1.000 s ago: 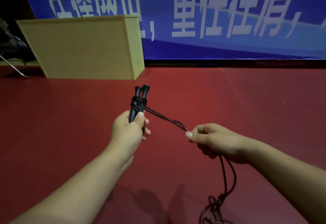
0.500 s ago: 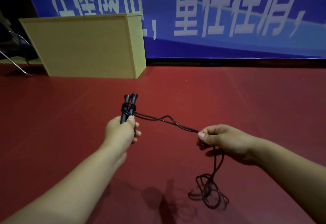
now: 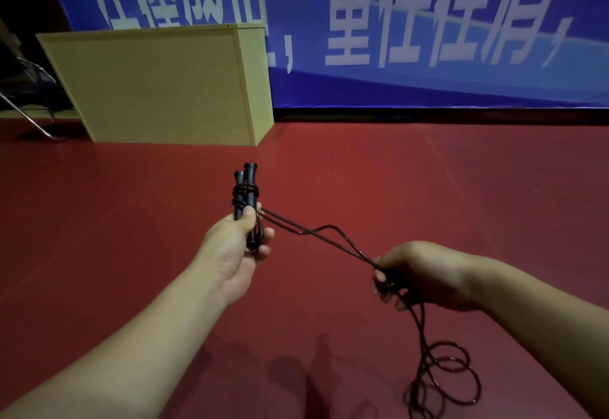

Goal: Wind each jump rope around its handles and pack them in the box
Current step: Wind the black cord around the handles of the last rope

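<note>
Two black handles [image 3: 245, 192] upright in left hand [image 3: 235, 247] grip, few rope turns near tops. Right hand [image 3: 420, 275] grips doubled rope [image 3: 316, 232]; rest coiled on floor [image 3: 443, 377]. Risk: slack span loosens wraps, floor coils snag. Box [image 3: 158, 84] well apart.

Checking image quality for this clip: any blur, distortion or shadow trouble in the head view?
Head view: wide-angle bending tilts the banner and box; right hand is motion-blurred, left hand and handles sharp; dim corners; arm shadows on the red floor beside the loose rope.
</note>
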The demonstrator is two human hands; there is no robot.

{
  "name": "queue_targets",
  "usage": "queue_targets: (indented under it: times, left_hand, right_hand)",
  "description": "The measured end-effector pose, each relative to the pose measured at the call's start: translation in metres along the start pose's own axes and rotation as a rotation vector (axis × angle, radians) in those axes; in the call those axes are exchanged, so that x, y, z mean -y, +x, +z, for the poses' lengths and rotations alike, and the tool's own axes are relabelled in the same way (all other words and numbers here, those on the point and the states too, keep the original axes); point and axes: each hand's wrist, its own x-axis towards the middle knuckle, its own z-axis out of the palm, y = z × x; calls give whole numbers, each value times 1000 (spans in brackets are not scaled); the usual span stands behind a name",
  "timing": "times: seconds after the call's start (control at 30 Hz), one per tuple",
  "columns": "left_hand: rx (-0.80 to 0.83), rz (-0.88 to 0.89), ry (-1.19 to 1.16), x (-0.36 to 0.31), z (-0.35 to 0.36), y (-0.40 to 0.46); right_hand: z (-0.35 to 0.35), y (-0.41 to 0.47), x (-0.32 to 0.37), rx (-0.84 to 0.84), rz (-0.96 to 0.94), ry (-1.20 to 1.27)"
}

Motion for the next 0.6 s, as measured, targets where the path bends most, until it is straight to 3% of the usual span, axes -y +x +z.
queue_targets:
  times: [0.17,0.4,0.6]
  left_hand:
    - [80,-70,-132,-4,-1,-2]
    - [124,-82,-1,0,6,-10]
    - [246,-132,209,12,27,-28]
  right_hand:
    - [3,5,-2,-141,41,60]
    - [-4,12,-6,-399,-9,-5]
    - [14,10,2,-287,-257,98]
